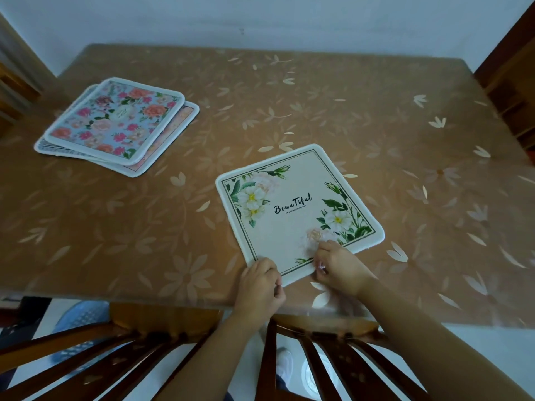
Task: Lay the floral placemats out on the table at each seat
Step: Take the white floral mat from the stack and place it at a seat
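Cream floral placemat [295, 209], printed with white blossoms, green leaves and the word "Beautiful", lies flat on the table [318, 111] close to its near edge, a little right of centre and turned at a slant so that one corner points toward the person. The left hand [259, 287] has its fingers curled around the mat's nearest corner, thumb tucked in, gripping the white border there. The right hand [338, 267] sits just beside it on the near right edge, its fingers bent and pinching the border next to a pale pink rose. Well apart from this mat, toward the far left of the table, rests a stack of placemats [115, 120], loosely fanned; the top one is light blue with pink and orange flowers, and the edges of at least two more show beneath it. The table is covered by a brown cloth patterned with pale petals under a glossy clear sheet. Two dark wooden chair backs [86, 342] stand pushed against the near edge, and both forearms reach over their top rails to get to the mat. More wooden furniture [512, 82] flanks the right end of the table, and a white wall runs behind it.
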A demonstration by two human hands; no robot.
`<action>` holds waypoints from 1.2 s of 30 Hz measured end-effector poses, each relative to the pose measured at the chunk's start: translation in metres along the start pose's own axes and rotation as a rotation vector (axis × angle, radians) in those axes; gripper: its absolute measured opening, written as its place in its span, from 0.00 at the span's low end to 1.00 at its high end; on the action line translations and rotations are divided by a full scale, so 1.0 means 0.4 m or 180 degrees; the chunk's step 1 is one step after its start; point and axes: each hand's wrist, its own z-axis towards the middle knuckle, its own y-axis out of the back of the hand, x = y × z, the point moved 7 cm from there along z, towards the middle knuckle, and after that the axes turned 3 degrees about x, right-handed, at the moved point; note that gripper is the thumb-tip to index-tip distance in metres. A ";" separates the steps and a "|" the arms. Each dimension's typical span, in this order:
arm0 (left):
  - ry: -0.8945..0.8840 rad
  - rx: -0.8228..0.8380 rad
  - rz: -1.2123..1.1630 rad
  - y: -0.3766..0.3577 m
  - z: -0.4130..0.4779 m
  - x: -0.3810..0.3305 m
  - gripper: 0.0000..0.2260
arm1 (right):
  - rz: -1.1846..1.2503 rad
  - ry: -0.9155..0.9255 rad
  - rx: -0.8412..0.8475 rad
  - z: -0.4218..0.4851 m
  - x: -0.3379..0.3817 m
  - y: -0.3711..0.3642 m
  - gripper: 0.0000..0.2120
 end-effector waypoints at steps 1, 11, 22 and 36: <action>0.0028 -0.0028 -0.0007 0.010 -0.009 0.016 0.04 | -0.0004 -0.0022 0.0044 0.000 0.013 -0.011 0.06; -0.0046 0.0109 0.0174 0.046 -0.038 0.084 0.04 | 0.0092 0.0157 -0.0111 -0.057 0.045 -0.048 0.08; -0.0090 0.0182 0.0184 0.036 -0.009 0.062 0.05 | -0.0121 0.0160 -0.0555 -0.112 -0.013 0.006 0.13; -0.0579 0.0463 0.0084 -0.056 0.093 -0.091 0.01 | 0.0243 -0.0835 -0.0272 -0.207 -0.225 0.030 0.04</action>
